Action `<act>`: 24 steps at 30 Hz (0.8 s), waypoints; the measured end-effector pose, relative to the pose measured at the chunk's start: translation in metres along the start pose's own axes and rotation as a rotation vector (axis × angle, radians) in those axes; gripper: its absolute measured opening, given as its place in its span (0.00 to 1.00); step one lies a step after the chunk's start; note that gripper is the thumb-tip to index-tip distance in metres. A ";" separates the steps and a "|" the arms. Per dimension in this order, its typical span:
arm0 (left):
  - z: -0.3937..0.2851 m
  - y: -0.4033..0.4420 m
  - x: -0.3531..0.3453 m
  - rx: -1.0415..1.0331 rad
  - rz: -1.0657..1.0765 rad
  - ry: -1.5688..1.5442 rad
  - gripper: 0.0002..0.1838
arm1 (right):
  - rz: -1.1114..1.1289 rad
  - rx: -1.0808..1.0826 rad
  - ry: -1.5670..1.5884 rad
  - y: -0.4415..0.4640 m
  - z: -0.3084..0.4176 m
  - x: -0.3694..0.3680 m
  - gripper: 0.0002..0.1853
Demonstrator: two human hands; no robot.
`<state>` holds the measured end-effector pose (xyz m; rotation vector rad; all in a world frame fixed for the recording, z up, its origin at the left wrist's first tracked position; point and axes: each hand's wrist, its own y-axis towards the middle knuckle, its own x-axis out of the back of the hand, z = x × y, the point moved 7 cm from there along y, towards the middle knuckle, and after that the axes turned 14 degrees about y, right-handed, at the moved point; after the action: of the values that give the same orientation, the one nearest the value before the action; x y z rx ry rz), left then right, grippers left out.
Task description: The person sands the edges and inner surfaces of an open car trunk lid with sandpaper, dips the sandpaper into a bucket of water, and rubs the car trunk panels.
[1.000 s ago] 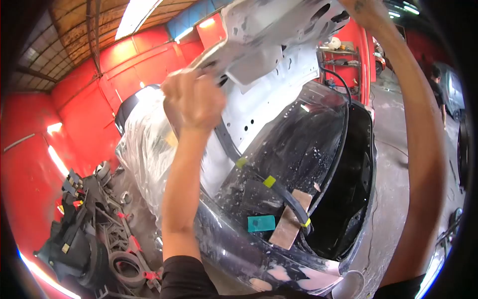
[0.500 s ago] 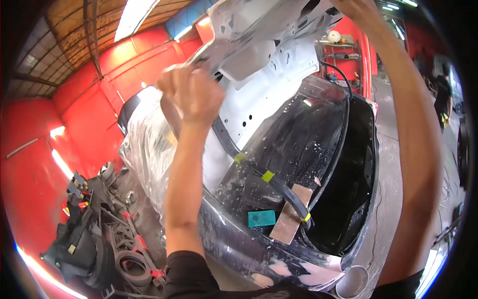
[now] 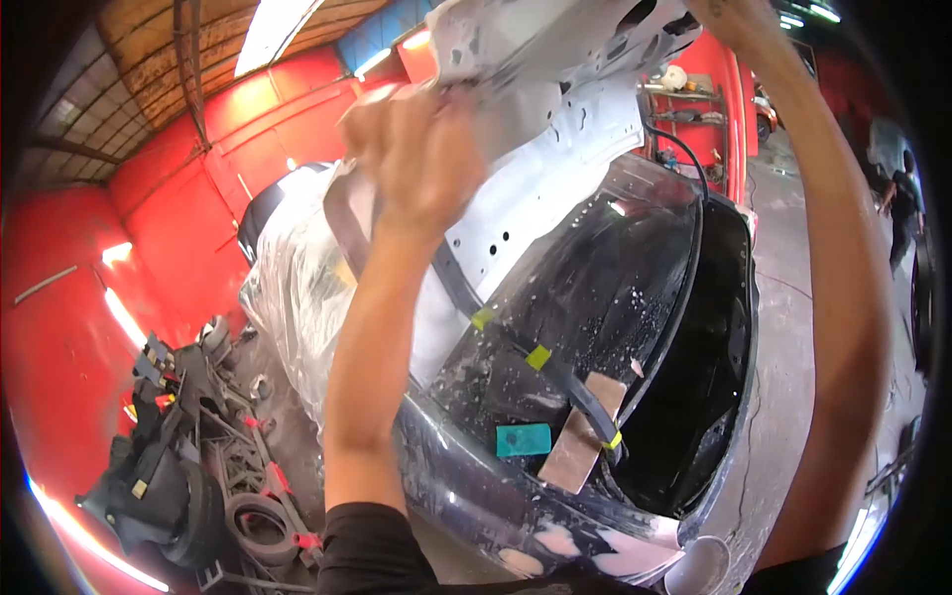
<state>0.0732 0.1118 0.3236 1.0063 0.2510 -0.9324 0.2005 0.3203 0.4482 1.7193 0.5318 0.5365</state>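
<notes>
My left hand (image 3: 421, 159) is raised in a closed fist at the near left edge of the lifted grey trunk lid (image 3: 555, 45). Motion blurs its fingers, and whatever they hold is hidden. A curved brown-grey strip (image 3: 342, 223) shows just below the fist; I cannot tell if the two are joined. At the top edge, my right hand (image 3: 734, 22) is at the lid's right corner, its fingers mostly cut off by the frame. Below, a teal block (image 3: 523, 439) and a brown flat board (image 3: 580, 446) lie on the dark car body beside a black taped strut (image 3: 585, 402).
Plastic sheeting (image 3: 293, 288) covers the car's left side. Car parts and a tire (image 3: 260, 526) are piled on the floor at left. A bucket (image 3: 699, 565) stands by the bumper. Shelves (image 3: 689, 119) and another person (image 3: 900, 203) are farther back at right.
My left hand has moved a little right and up along the trunk lid's edge. The view has shifted slightly, and my right hand stays near the lid's right corner.
</notes>
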 end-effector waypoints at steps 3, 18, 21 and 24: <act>0.034 -0.046 0.026 0.079 0.042 0.092 0.11 | -0.134 0.101 -0.238 -0.016 0.017 -0.008 0.22; 0.012 0.009 0.014 0.133 -0.074 -0.051 0.15 | -0.093 -0.007 -0.285 0.000 -0.004 0.003 0.21; 0.023 -0.003 0.016 0.117 -0.078 -0.037 0.15 | -0.069 0.111 -0.186 0.001 -0.004 -0.002 0.19; 0.052 -0.061 0.027 0.144 0.073 0.049 0.15 | -0.077 0.191 -0.205 -0.003 0.003 -0.003 0.18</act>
<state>0.0314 0.0424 0.2983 1.1650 0.1892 -0.8695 0.1999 0.3167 0.4448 1.9011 0.5124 0.2562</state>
